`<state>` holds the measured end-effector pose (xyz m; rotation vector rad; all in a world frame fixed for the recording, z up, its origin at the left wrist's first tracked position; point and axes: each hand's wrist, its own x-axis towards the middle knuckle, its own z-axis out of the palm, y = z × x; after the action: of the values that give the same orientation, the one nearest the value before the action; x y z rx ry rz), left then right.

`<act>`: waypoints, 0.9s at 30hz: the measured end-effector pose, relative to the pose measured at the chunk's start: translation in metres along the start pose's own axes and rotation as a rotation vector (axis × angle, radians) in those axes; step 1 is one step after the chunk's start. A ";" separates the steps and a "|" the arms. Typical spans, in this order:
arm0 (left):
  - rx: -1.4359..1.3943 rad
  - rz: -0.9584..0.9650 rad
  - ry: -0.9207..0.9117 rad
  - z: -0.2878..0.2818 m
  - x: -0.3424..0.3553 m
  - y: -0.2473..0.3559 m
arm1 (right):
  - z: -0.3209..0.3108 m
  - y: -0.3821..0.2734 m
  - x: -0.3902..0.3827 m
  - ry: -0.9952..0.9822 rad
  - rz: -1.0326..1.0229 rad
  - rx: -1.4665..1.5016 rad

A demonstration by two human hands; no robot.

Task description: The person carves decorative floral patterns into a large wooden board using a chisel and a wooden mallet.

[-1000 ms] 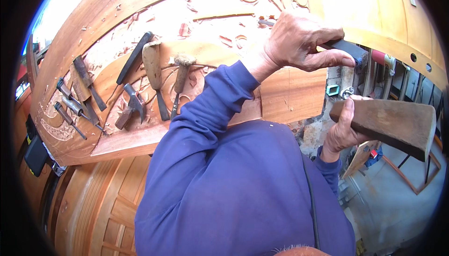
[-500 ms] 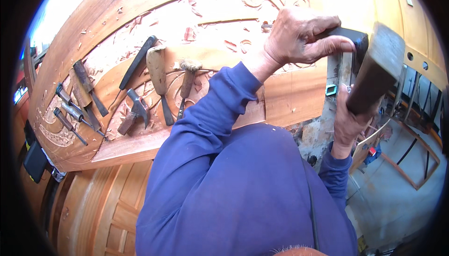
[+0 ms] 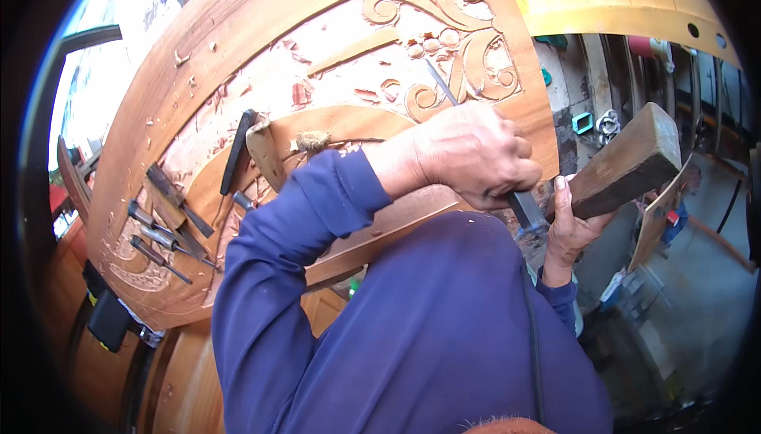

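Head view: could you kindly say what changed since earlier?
The left hand brought the chisel nearer the body, handle swung toward lower right. The wooden mallet in the right hand swung up, then lowered. Both grips stayed; visible carving tools on the carved panel lie as before.

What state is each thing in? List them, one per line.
Left grip: closed around the chisel
Chisel: held, slanted
Right grip: closed around the wooden block
Wooden block: held, tilted
Panel: carved in parts
Other tools: lying on the panel
Shavings: scattered over the panel
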<state>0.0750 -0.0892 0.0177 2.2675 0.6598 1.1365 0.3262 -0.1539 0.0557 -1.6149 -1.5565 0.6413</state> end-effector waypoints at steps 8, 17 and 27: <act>-0.001 0.018 -0.202 0.002 -0.013 -0.026 | -0.005 0.006 -0.022 0.010 -0.043 -0.028; -0.075 -0.015 -0.187 -0.005 -0.014 -0.031 | -0.008 0.005 -0.021 0.002 -0.064 0.043; -0.295 -0.083 0.168 -0.037 0.006 -0.035 | 0.014 -0.044 0.016 0.106 -0.437 0.120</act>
<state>0.0411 -0.0511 0.0175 1.8974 0.5997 1.3000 0.2916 -0.1381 0.0862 -1.1480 -1.6846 0.3951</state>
